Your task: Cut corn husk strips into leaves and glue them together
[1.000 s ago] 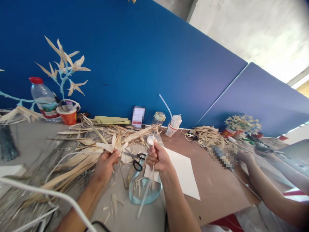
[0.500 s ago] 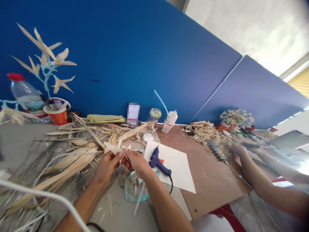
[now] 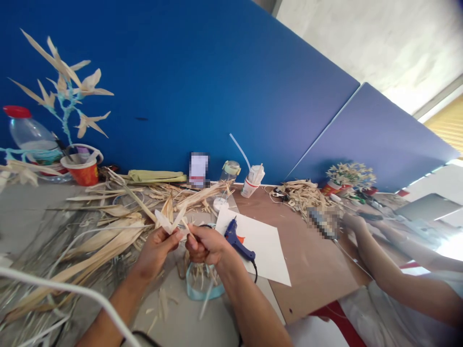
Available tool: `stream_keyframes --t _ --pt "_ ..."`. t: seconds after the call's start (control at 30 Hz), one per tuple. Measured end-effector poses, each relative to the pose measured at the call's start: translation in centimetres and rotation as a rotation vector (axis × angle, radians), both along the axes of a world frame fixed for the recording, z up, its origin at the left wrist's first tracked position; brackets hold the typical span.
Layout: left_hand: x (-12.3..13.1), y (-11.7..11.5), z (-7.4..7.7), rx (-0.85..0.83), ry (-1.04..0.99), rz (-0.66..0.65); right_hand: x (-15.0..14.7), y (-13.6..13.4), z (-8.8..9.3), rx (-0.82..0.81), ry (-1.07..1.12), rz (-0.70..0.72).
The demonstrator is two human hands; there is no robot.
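My left hand [image 3: 161, 247] is closed in a pinch on a pale piece of corn husk [image 3: 164, 221], whose pointed ends stick up above the fingers. Close beside it, my right hand [image 3: 205, 243] pinches a thin husk strip [image 3: 188, 227] near the same piece. Where the fingertips meet, the exact join is hidden. Below the right hand lies a clear, blue-rimmed container [image 3: 206, 293] with husk scraps inside. A blue hot glue gun [image 3: 238, 243] rests on a white sheet [image 3: 269, 255] just right of my right hand.
Long dried husks [image 3: 108, 241] cover the left of the table. A red cup [image 3: 82, 171] with husk flowers and a red-capped bottle [image 3: 32, 140] stand at the back left. A white cup [image 3: 250, 185] stands mid-back. Another person's arm [image 3: 376, 260] reaches in from the right.
My hands have drawn slightly apart, the right one shifting a little to the right. More of the husk piece shows between them. The view has shifted slightly.
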State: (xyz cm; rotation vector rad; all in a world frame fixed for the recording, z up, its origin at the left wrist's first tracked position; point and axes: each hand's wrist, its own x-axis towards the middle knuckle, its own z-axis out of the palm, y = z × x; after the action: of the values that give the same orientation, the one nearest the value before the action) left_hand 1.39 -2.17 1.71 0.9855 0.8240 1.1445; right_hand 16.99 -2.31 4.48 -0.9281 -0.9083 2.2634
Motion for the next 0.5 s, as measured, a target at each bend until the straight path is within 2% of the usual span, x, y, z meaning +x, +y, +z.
stream_keyframes --t 0.07,0.23,0.33,0.37,0.43,0.5 --pt "0.1 0.0 -0.1 -0.026 -0.021 0.056 0.3 0.1 -0.1 -0.002 0.036 -0.003" --pt "0.2 0.0 0.3 -0.06 -0.054 0.061 0.7 0.1 -0.2 0.0 0.069 -0.012" --pt "-0.3 0.2 0.5 -0.048 -0.057 0.068 2.0 0.1 0.3 0.021 0.125 -0.056" --pt "-0.5 0.3 0.5 -0.038 -0.062 0.078 2.7 0.2 0.6 0.032 0.148 -0.095" --pt "-0.7 0.6 0.4 -0.033 -0.109 0.205 4.1 0.3 1.2 0.069 0.186 -0.302" --pt "-0.6 0.9 0.1 -0.034 -0.101 0.261 5.1 0.6 1.5 0.086 0.177 -0.463"
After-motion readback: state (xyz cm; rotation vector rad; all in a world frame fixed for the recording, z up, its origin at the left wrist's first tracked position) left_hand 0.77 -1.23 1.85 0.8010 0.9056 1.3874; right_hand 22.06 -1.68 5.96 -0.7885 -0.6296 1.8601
